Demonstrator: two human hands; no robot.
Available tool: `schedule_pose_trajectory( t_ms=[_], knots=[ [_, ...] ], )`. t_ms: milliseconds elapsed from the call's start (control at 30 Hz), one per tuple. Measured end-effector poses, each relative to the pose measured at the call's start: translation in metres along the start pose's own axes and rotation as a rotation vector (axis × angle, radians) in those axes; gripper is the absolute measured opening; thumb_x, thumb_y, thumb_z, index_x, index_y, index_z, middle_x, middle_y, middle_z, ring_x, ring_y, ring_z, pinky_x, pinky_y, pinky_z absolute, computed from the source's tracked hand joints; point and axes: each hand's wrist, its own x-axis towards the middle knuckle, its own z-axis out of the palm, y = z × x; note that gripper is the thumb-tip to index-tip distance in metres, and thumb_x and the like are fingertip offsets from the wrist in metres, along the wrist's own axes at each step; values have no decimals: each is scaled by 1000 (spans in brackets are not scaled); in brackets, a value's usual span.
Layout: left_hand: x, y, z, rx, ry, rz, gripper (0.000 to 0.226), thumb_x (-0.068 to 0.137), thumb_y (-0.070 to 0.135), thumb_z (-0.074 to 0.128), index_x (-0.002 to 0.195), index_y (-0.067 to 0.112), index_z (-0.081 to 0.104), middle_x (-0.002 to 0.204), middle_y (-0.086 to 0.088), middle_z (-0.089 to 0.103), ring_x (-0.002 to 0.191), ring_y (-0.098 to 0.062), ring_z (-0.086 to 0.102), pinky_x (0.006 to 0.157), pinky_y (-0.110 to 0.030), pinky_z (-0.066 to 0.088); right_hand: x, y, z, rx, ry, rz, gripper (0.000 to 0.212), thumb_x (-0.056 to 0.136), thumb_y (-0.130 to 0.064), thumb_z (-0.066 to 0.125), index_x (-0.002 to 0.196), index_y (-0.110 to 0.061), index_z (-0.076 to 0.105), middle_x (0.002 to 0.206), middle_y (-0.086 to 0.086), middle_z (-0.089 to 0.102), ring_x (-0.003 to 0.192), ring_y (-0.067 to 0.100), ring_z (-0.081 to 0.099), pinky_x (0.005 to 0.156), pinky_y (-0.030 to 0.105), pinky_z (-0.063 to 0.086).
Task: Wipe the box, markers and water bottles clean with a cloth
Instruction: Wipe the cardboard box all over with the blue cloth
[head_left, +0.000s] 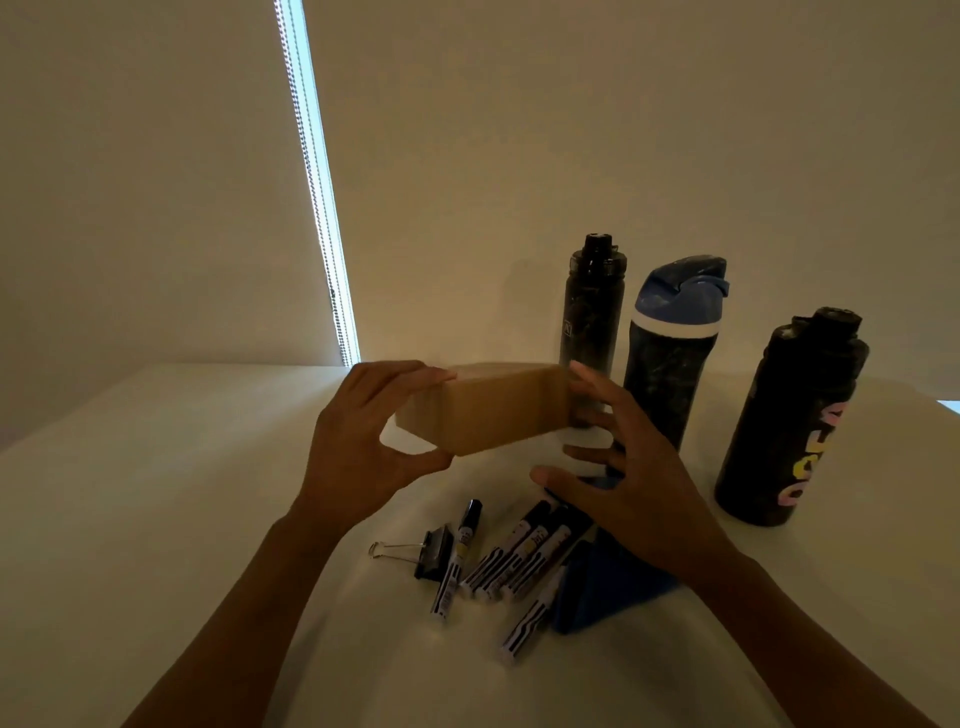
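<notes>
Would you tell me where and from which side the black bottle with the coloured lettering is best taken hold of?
Probably round the straight body of the black bottle, below the shoulder, coming from the front right. It stands upright and free there, while the blue-lidded bottle stands close on its left. The narrow cap would give less hold.

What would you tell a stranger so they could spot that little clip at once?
On the white table, find the striped markers lying in front of the water bottles. At their left end sits the binder clip: short, black, with silver wire handles, not pen-shaped.
</notes>
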Motion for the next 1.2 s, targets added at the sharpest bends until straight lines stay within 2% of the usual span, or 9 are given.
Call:
schedule_pose_trajectory(
  t_ms=[100, 300, 433, 533, 633, 733, 933, 1100, 1200],
  knots=[
    [-3, 6, 6, 65, 51, 58, 73, 68, 38, 95, 132, 15, 68, 132, -5, 65, 121, -24, 59, 103, -22, 44, -3, -2, 10, 16, 15, -17, 102, 68, -52, 87, 150, -48, 25, 149, -18, 39, 133, 1, 45, 96, 23, 52],
    [-2, 26, 18, 129, 36, 262, 68, 76, 37, 92, 136, 22, 64, 132, -4, 66, 117, -28, 62, 95, -38, 53, -3, -1, 18, 28, 100, 79, 98, 56, -63, 88, 135, -43, 35, 134, -28, 45, 120, -8, 51, 90, 11, 49],
    [2, 23, 13, 106, -24, 290, 63, 80, 48, 88, 134, 20, 69, 134, -1, 66, 121, -24, 62, 98, -36, 52, -3, 5, 12, 27, 120, 106, 96, 53, -62, 89, 130, -39, 36, 135, -19, 49, 120, -2, 53, 96, 21, 49],
    [2, 7, -2, 18, -50, 85, 76, 68, 60, 92, 131, 23, 69, 137, 5, 63, 127, -18, 58, 103, -36, 50, 0, 12, 5, 37, 99, 118, 94, 54, -61, 90, 129, -39, 38, 136, -21, 48, 123, 1, 52, 100, 26, 48],
    [-6, -15, -19, -258, -54, -309, 75, 62, 43, 98, 130, 31, 68, 134, 14, 66, 126, -14, 62, 105, -38, 53, 3, 13, 1, 105, 56, 108, 86, 59, -50, 91, 127, -37, 41, 136, -25, 48, 125, -3, 51, 102, 24, 47],
    [-15, -26, -29, -487, -122, -623, 54, 73, 25, 92, 122, 34, 71, 115, 14, 76, 110, -8, 71, 100, -40, 58, 10, 11, 11, 179, 3, 101, 78, 63, -40, 91, 125, -34, 44, 139, -22, 47, 130, -2, 48, 103, 23, 47],
    [-39, -51, -52, -475, -66, -720, 39, 83, 16, 85, 118, 29, 73, 107, 17, 78, 106, -1, 72, 89, -16, 57, 40, 11, 58, 273, -162, 132, 75, 70, -29, 92, 126, -28, 43, 144, -27, 37, 135, -3, 40, 102, 19, 46],
    [-63, -83, -73, -373, -93, -778, 49, 86, 21, 85, 131, 30, 67, 118, 12, 75, 109, -4, 71, 93, -27, 56, 71, 8, 105, 215, -247, 213, 82, 65, -39, 92, 130, -28, 44, 151, -9, 39, 134, 8, 45, 105, 33, 49],
    [-75, -96, -82, -258, -131, -816, 50, 86, 21, 85, 129, 34, 64, 118, 15, 72, 100, 2, 70, 86, -12, 50, 82, 4, 133, 34, -265, 231, 85, 68, -38, 89, 139, -23, 46, 144, -6, 52, 124, 8, 55, 96, 25, 51]
  ],
)
